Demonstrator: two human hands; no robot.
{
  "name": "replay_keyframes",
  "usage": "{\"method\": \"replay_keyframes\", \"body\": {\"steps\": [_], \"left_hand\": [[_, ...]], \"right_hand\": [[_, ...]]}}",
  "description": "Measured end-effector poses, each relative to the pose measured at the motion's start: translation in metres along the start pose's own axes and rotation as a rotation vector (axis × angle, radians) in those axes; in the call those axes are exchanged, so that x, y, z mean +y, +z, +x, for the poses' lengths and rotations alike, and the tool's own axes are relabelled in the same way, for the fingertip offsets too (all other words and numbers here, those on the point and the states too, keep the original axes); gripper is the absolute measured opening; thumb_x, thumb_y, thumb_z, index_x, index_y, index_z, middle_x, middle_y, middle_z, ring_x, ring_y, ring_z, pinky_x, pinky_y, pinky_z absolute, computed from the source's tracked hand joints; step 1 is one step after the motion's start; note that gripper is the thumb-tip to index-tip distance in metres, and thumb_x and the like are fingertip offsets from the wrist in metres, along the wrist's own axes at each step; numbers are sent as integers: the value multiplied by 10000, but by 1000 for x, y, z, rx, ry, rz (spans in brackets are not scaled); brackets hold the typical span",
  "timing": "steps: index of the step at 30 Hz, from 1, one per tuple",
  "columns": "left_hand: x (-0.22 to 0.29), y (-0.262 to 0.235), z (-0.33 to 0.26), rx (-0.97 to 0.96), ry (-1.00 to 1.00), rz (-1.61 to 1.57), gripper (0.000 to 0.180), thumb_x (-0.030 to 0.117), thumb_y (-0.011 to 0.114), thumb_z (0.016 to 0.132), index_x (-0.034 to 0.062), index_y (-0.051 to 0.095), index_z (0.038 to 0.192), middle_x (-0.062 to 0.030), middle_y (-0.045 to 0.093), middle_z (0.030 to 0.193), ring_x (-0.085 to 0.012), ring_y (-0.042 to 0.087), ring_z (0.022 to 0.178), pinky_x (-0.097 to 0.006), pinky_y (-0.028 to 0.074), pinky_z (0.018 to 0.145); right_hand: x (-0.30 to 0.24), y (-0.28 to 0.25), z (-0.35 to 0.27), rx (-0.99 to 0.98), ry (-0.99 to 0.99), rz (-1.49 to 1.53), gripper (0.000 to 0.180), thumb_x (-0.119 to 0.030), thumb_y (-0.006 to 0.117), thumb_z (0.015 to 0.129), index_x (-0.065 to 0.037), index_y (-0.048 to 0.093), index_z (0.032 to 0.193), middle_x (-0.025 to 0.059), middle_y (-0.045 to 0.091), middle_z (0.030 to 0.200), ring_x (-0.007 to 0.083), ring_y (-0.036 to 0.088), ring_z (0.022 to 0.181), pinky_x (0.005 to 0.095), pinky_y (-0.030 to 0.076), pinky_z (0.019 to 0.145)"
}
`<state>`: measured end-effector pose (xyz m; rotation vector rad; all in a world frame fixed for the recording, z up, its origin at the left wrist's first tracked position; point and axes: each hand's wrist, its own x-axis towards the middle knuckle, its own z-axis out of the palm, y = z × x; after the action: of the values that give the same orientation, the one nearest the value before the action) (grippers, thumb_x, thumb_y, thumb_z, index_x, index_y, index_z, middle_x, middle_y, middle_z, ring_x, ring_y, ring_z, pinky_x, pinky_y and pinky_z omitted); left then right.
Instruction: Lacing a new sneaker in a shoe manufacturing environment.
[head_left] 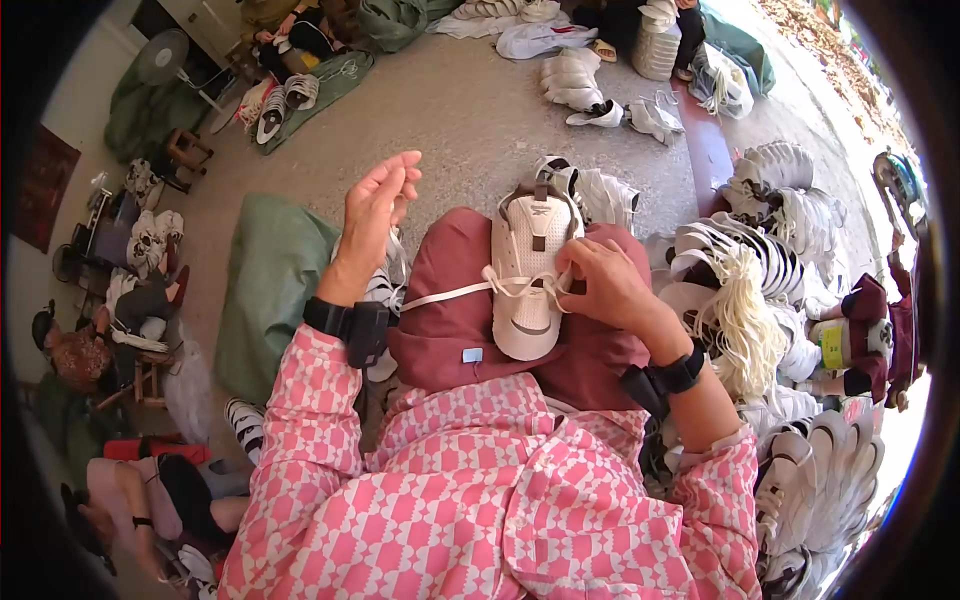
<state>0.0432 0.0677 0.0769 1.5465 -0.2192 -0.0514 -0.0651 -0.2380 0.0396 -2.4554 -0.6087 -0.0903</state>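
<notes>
A white shoe upper (522, 325) with a perforated tongue lies across my maroon-trousered lap, its rounded toe end toward me. A pale shoelace (450, 295) crosses it, looped near the middle, with one length running left toward my left wrist. My right hand (603, 282) is bent at the upper's right side, thumb and fingers closed around the lace by the eyelets; the fingertips are partly hidden. Raised to the left of the upper, my left hand (378, 215) has its fingers stretched out, and no lace shows between them. Dark bands circle both wrists.
Stacks of white shoe uppers (775, 165) and a hanging bundle of cream laces (745, 320) crowd my right side. A green sack (265, 290) lies to my left. More uppers (575, 80) rest on the floor ahead. Other people sit working on the left and at the far side.
</notes>
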Motion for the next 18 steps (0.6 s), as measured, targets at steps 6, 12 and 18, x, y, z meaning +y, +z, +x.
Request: {"method": "replay_keyframes", "body": {"steps": [6,12,18], "left_hand": [[-35,19,-51,-162,-24,163,329,149,504,998,-3,578,1280,-66,695,1019,-44,584,752,-171,379,548],[-42,39,-61,-218,455,790,204,172,633,907,57,706,1060,-81,722,816,-211,629,705,-317,458,657],[-43,59,-73,-86,396,765,124,220,705,832,115,736,888,-73,659,680,-249,563,631,-331,425,702]], "right_hand": [[-7,-5,-8,-3,18,184,306,-79,689,723,-83,620,1022,96,621,934,292,612,905,418,450,829],[-27,17,-4,305,-34,-26,184,-79,665,792,-75,643,974,97,584,972,322,621,861,423,490,763],[-32,35,-2,273,20,387,128,37,553,899,-64,587,969,73,640,913,213,633,739,306,511,660]]}}
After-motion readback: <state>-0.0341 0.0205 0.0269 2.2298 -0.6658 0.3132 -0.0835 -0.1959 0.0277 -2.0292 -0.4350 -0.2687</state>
